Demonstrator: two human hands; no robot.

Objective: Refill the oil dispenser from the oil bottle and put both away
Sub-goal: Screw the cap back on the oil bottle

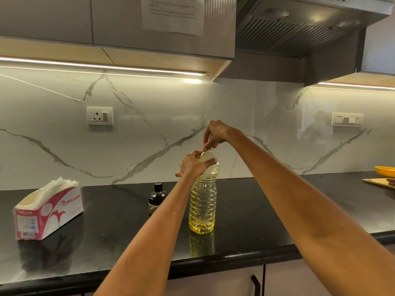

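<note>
A: What lies at the left of the glossy black tabletop point(111, 227)?

B: A cardboard tissue box point(48, 213), red and white, lying on its side with white tissues fanning from its open top.

A: And toward the centre?

B: A small oil dispenser point(157, 196), black-capped with a clear body, stands upright, partly hidden by the left forearm. Just at its 3 o'clock stands the oil bottle point(203, 201), ribbed clear plastic, with yellow oil pooled deepest at its base.

A: The hands?

B: The left hand point(193, 164) grips the bottle's shoulder. The right hand point(215, 134), at 12 o'clock above it, pinches the top of the bottle; the cap itself is hidden.

A: Far right?

B: A yellow bowl point(385, 170) and a wooden board point(377, 182).
</note>
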